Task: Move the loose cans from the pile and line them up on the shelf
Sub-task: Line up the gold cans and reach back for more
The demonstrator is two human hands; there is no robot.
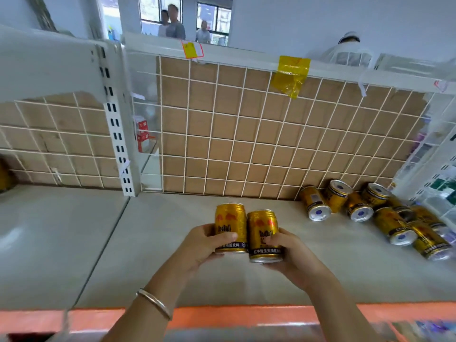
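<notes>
Fingers curled, left hand (pixel 202 245) gripping upright left can (pixel 231 225); right hand (pixel 288 255) gripping right can (pixel 263 233), cans side by side, touching, over shelf (pixel 172 255) middle. Pile of loose cans (pixel 375 213) lying at right against wire grid (pixel 246 134). Bracelet (pixel 155 302) on left wrist.

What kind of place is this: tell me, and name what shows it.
Probably a shop or mock-up: slotted retail shelf with wire-grid back, price tags on the rail, piled drink cans.
</notes>
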